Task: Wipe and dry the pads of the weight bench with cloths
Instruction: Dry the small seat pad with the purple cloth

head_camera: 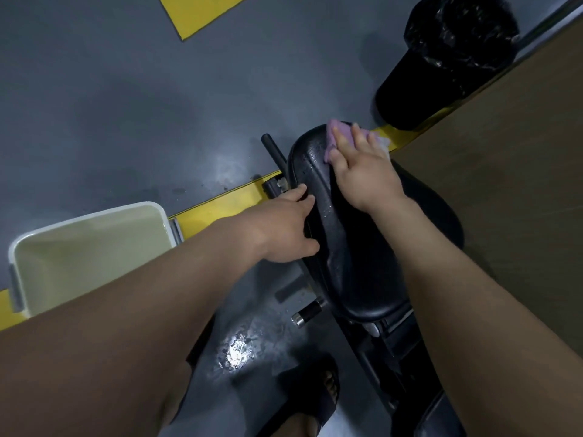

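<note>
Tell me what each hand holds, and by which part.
The left hand grips the pad by its left edge. The right hand holds nothing: it presses the cloth flat on the pad's far end.

Wet black pad [340, 234], pink cloth [332, 137] atop

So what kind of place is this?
Most likely a gym: there's a black padded weight bench on a metal frame, a grey floor marked with yellow lines, and a lined bin nearby.
</note>
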Demonstrator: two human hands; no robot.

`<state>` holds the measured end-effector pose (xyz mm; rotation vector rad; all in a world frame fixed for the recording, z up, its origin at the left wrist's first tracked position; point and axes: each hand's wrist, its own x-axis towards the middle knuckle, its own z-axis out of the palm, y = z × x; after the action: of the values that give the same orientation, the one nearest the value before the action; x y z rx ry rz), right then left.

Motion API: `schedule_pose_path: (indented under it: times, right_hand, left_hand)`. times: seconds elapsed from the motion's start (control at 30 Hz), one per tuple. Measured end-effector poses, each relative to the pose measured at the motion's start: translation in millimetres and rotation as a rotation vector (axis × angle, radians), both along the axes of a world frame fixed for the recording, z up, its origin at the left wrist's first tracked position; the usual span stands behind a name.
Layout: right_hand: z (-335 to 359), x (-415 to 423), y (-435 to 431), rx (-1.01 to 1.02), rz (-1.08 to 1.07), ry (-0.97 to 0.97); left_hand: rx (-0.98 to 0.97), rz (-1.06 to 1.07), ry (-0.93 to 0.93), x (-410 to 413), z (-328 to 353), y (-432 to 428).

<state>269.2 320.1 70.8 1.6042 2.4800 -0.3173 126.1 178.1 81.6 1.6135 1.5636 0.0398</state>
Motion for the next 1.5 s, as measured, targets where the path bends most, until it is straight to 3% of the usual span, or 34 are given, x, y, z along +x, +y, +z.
schedule_pose_path:
  times: [0.13, 0.33, 0.5, 0.6, 0.77, 0.93, 1.03, 1.17, 1.3, 1.43, 1.5]
  right_hand:
    - [-7, -25, 29, 0.031, 0.018, 0.033]
    - [-7, 0, -35, 0.1, 0.245, 0.151]
    - [-13, -29, 43, -0.03, 0.109, 0.053]
    - [-11, -42, 42, -0.022, 0.07, 0.055]
    - [-8, -33, 2, 0.033, 0.327, 0.088]
    - [-6, -12, 67, -0.117, 0.019, 0.103]
    - [-2, -15, 47, -0.096, 0.054, 0.083]
    - [11, 12, 11, -0.081, 0.274, 0.062]
    - [16, 33, 17, -0.134, 0.196, 0.161]
    - [17, 19, -6, 0.093, 0.005, 0.436]
    - [16, 10, -13, 0.255, -0.114, 0.395]
  left_hand:
    - [-0.008, -0.016, 0.029, 3, 4, 3]
    - [0.019, -0.037, 0.078, 8, 2, 9]
    - [-0.02, -0.047, 0.053, 3, 5, 5]
    - [-0.022, -0.036, 0.041, 1, 5, 4]
    - [-0.005, -0.028, 0.07, 5, 8, 5]
    - [-0.023, -0.027, 0.06, 5, 9, 4]
    - [-0.031, -0.018, 0.054, 3, 9, 6]
    - [-0.017, -0.012, 0.087, 9, 9, 10]
    - [-0.012, -0.014, 0.099, 10, 9, 10]
    - [0.007, -0.009, 0.1, 11, 9, 10]
    - [0.009, -0.011, 0.095, 10, 9, 10]
